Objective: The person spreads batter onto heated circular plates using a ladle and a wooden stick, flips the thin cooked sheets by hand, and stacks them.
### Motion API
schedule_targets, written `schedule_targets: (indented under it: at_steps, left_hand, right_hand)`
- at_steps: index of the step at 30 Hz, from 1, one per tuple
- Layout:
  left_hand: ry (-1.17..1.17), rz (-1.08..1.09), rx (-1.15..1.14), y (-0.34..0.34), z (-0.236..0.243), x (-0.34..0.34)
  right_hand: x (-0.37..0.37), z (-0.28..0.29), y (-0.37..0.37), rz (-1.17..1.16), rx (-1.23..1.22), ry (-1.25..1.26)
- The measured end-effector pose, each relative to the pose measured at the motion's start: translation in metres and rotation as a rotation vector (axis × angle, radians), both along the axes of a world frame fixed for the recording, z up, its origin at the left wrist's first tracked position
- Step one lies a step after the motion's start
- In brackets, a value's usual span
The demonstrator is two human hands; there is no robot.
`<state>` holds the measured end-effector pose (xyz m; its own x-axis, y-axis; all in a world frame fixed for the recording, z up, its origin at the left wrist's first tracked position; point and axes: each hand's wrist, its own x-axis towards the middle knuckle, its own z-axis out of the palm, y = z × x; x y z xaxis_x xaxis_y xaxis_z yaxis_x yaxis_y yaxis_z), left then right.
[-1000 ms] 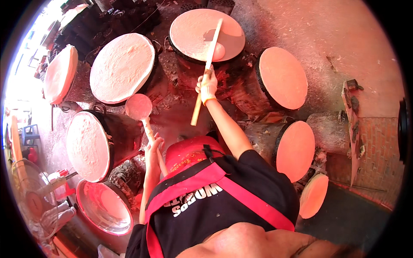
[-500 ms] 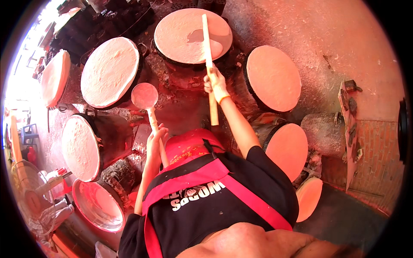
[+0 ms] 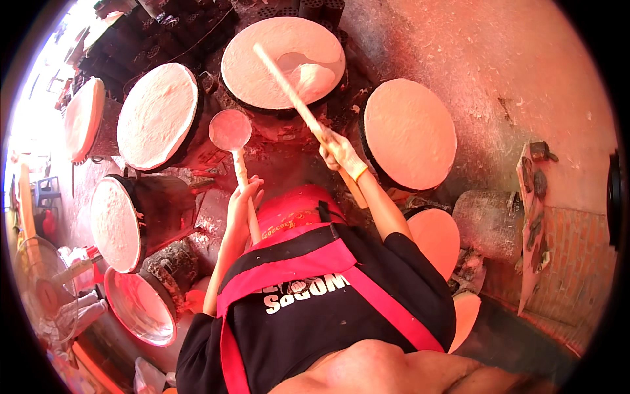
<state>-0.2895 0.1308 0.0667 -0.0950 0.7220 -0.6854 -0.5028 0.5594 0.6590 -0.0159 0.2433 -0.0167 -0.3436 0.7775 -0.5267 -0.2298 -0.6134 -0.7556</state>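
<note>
My left hand [image 3: 243,200] is closed on the handle of a ladle [image 3: 230,130] whose round, shallow bowl points away from me. My right hand [image 3: 342,157] grips a long, flat wooden stick [image 3: 287,85] below its middle. The stick slants to the far left, its tip over the pale, round top [image 3: 262,56] of the far middle drum-like vessel. On that top, right of the stick, a smooth greyish patch surrounds a paler raised lump [image 3: 312,80]. Whether the stick touches the surface, I cannot tell.
More pale round tops surround me: left [image 3: 161,115], lower left [image 3: 117,223], right [image 3: 410,134] and lower right [image 3: 436,240]. A pinkish basin [image 3: 141,305] and a fan [image 3: 49,295] are at the lower left. Dark perforated cylinders [image 3: 321,10] stand at the back.
The stick's tip has swung left across the far top, and my right hand has come slightly nearer. The ladle has shifted a little right. More of the greyish patch and the lump shows.
</note>
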Motion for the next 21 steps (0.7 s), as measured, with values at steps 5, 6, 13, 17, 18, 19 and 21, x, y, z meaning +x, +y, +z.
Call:
schedule_targets:
  at_steps: [5, 6, 13, 17, 18, 19, 21]
  left_hand:
    - [0.005, 0.036, -0.003, 0.008, 0.002, 0.018]
    - [0.013, 0.032, -0.001, 0.008, 0.002, 0.019]
    - [0.044, -0.022, 0.020, 0.016, 0.009, 0.021]
    - [-0.008, -0.071, 0.039, 0.014, 0.024, 0.006]
    - [-0.059, -0.087, 0.057, 0.013, 0.024, 0.002]
    - [-0.072, -0.113, 0.044, 0.013, 0.025, 0.000]
    - [-0.092, -0.175, 0.016, 0.018, 0.032, -0.005]
  right_hand:
    - [0.063, -0.021, 0.025, -0.064, -0.030, -0.010]
    - [0.061, -0.021, 0.040, -0.071, 0.008, 0.005]
    - [-0.016, 0.011, 0.105, -0.273, 0.049, -0.149]
    - [0.000, 0.020, 0.085, -0.337, 0.184, -0.217]
    - [-0.005, 0.015, 0.081, -0.492, 0.173, -0.175]
    - [-0.010, 0.012, 0.078, -0.648, 0.162, -0.130]
    - [-0.032, 0.006, 0.067, -0.529, 0.153, -0.133]
